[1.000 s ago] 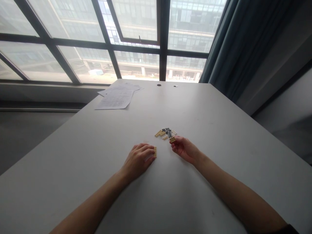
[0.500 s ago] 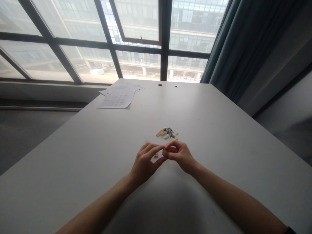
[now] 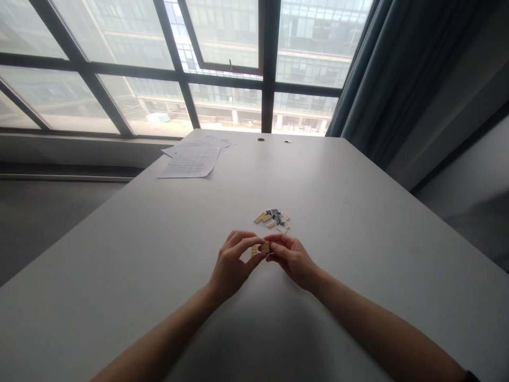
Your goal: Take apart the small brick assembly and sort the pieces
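Note:
Between my two hands is a small tan toy brick (image 3: 265, 247). My left hand (image 3: 235, 260) pinches it from the left with thumb and forefinger. My right hand (image 3: 293, 259) has its fingertips closed on the right side of it. Behind the gap in my left hand, another tan brick piece (image 3: 254, 250) shows on the table, partly covered by the fingers. Just beyond my hands lies a loose pile of tan, dark grey and white bricks (image 3: 274, 216). A flat white piece (image 3: 281, 229) is at the near side of that pile.
The white table (image 3: 358, 233) stretches away to a large window with dark frames (image 3: 268, 106). Printed paper sheets (image 3: 191, 159) lie at the far left of the tabletop. Two round cable holes (image 3: 261, 139) are near the far edge. A dark curtain (image 3: 369, 95) hangs at the right.
Both hands have shifted slightly left, and the tan brick between them has turned to face me more. The right fingers have moved lower, uncovering the white piece at the pile.

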The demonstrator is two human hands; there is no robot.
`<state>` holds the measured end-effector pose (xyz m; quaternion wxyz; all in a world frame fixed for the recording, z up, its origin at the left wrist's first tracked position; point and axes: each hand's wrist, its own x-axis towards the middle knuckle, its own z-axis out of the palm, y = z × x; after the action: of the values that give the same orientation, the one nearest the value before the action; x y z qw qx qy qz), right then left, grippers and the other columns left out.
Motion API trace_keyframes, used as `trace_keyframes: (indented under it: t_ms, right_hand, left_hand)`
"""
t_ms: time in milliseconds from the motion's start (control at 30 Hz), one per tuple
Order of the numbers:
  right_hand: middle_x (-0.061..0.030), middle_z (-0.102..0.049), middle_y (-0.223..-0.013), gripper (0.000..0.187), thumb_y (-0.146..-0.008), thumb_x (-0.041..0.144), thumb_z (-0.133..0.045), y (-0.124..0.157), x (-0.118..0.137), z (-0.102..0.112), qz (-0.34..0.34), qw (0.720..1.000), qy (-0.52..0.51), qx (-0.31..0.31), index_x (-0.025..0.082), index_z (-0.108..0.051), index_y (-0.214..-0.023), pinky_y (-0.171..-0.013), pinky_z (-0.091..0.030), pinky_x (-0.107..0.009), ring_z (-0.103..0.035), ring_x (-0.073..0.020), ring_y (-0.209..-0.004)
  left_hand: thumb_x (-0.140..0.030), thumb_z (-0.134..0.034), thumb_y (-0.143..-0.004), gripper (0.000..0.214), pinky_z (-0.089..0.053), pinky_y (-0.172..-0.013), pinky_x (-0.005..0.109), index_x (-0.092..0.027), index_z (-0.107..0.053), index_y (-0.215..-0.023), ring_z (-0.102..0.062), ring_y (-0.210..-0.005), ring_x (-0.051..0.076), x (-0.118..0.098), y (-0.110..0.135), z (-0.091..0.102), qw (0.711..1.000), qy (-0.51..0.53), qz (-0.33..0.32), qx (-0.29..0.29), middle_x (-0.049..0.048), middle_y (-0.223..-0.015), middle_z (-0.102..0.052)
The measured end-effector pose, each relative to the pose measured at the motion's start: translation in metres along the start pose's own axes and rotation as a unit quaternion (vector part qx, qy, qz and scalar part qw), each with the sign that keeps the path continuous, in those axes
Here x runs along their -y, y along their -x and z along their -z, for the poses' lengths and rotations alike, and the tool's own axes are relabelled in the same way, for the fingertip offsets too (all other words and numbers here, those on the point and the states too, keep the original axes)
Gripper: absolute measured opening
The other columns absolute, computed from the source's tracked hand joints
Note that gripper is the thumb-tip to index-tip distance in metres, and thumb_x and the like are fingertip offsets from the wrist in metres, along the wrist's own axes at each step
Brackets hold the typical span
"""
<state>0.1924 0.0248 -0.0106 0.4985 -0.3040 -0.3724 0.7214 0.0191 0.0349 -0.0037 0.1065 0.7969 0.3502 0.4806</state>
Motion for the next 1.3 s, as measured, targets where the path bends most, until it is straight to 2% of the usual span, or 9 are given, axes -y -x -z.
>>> trace_keyframes:
  t_ms: [100, 300, 533, 733, 967, 1100, 1300]
  right_hand:
    - [-0.0032, -0.072, -0.086, 0.024, -0.072, 0.028, -0.075, 0.001, -0.004, -0.001, 0.006, 1.0, -0.03, 0.007, 0.019, -0.065, -0.092, -0.075, -0.047, -0.026, -0.065, -0.0142, -0.082]
    - [-0.002, -0.072, -0.085, 0.029, -0.069, 0.026, -0.078, 0.004, -0.007, -0.003, 0.005, 0.999, -0.051, 0.006, 0.019, -0.064, -0.093, -0.079, -0.047, -0.028, -0.065, -0.0137, -0.08]
    - [0.0029, -0.065, -0.07, 0.033, -0.06, 0.017, -0.081, 0.003, -0.01, -0.006, 0.026, 0.998, -0.014, -0.051, 0.018, -0.064, -0.088, -0.068, -0.046, -0.024, -0.059, -0.0105, -0.066]
    - [0.0019, -0.065, -0.072, 0.024, -0.059, 0.017, -0.081, 0.001, -0.015, -0.005, 0.073, 0.993, 0.032, -0.086, 0.017, -0.065, -0.077, -0.069, -0.046, -0.024, -0.058, -0.0107, -0.069]
    - [-0.0016, -0.068, -0.076, 0.014, -0.073, 0.026, -0.072, 0.006, -0.015, -0.006, 0.049, 0.997, -0.011, -0.065, 0.016, -0.064, -0.079, -0.074, -0.049, -0.029, -0.062, -0.0142, -0.073]
    - [-0.002, -0.069, -0.08, 0.02, -0.069, 0.027, -0.075, 0.006, -0.014, -0.007, 0.032, 0.997, -0.04, -0.055, 0.017, -0.062, -0.081, -0.076, -0.051, -0.031, -0.065, -0.0162, -0.076]
    - [-0.0008, -0.067, -0.078, 0.027, -0.063, 0.024, -0.079, 0.006, -0.012, -0.009, 0.039, 0.998, -0.006, -0.048, 0.018, -0.063, -0.084, -0.074, -0.05, -0.029, -0.063, -0.0147, -0.074]
  left_hand:
    - [-0.02, -0.07, -0.078, 0.02, -0.049, -0.078, 0.034, -0.022, -0.064, -0.097, -0.056, -0.09, 0.019, 0.001, 0.002, 0.0, 1.0, -0.006, 0.007, 0.001, 0.0053, -0.094, -0.063]
    - [-0.021, -0.068, -0.079, 0.019, -0.049, -0.081, 0.035, -0.022, -0.063, -0.098, -0.056, -0.092, 0.02, 0.001, 0.003, -0.001, 1.0, -0.013, -0.004, 0.008, 0.0061, -0.097, -0.062]
    - [-0.021, -0.066, -0.08, 0.019, -0.049, -0.083, 0.038, -0.021, -0.061, -0.098, -0.056, -0.094, 0.021, -0.001, 0.006, -0.003, 0.999, -0.023, -0.008, 0.029, 0.007, -0.1, -0.062]
    - [-0.021, -0.067, -0.079, 0.02, -0.048, -0.084, 0.038, -0.022, -0.061, -0.098, -0.055, -0.095, 0.021, -0.001, 0.006, -0.002, 0.999, -0.028, -0.023, 0.027, 0.0063, -0.098, -0.062]
    - [-0.021, -0.069, -0.079, 0.02, -0.049, -0.081, 0.036, -0.023, -0.064, -0.098, -0.056, -0.094, 0.02, 0.003, 0.007, -0.003, 1.0, -0.011, -0.013, 0.01, 0.0061, -0.098, -0.062]
    - [-0.022, -0.069, -0.079, 0.019, -0.05, -0.081, 0.036, -0.023, -0.064, -0.097, -0.056, -0.093, 0.02, 0.003, 0.007, -0.002, 1.0, -0.013, -0.009, 0.008, 0.006, -0.098, -0.062]
    - [-0.022, -0.069, -0.079, 0.016, -0.049, -0.082, 0.037, -0.023, -0.064, -0.094, -0.056, -0.093, 0.02, 0.001, 0.006, -0.002, 0.999, -0.028, -0.024, 0.018, 0.0058, -0.097, -0.062]
